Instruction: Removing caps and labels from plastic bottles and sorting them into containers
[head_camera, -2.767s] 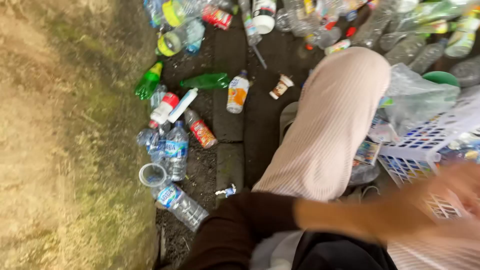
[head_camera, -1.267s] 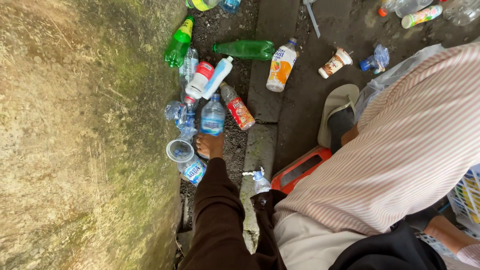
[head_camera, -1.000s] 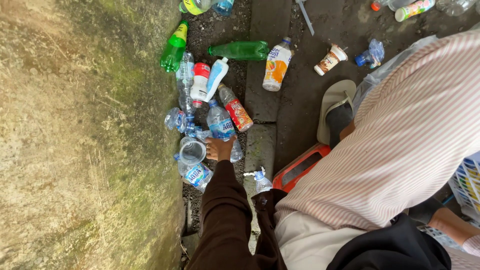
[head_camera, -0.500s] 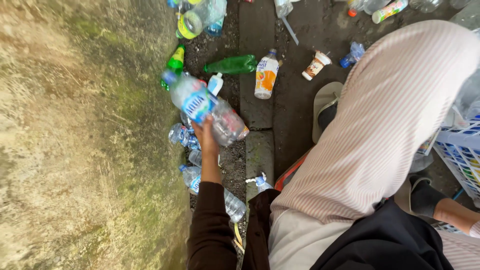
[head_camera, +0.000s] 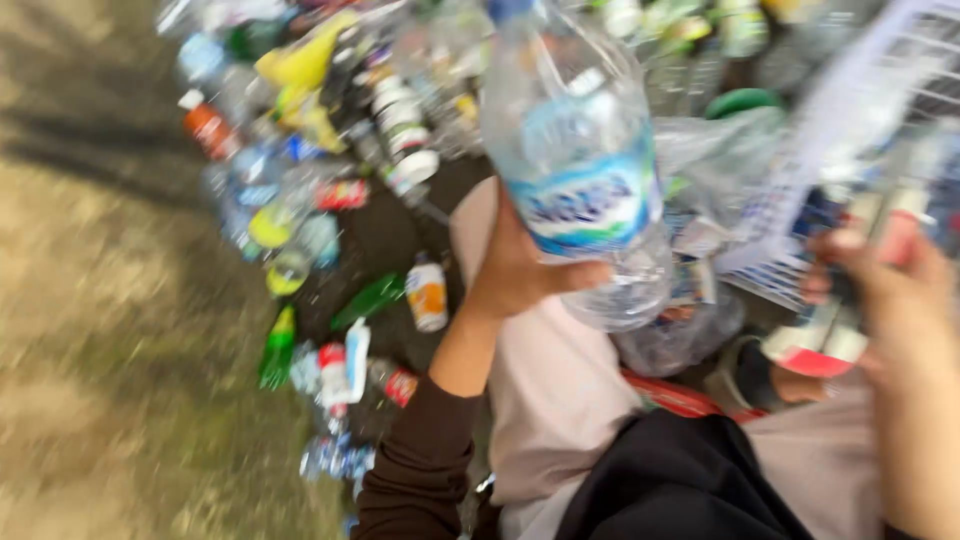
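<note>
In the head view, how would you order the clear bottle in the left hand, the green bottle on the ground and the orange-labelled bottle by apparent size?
1. Clear bottle in the left hand: largest by far, though nearest the camera.
2. Green bottle.
3. Orange-labelled bottle: close to the green one; blur makes this uncertain.

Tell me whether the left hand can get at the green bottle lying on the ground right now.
Probably not: the left hand is raised and full, gripping a clear water bottle, well apart from the green bottle.
</note>
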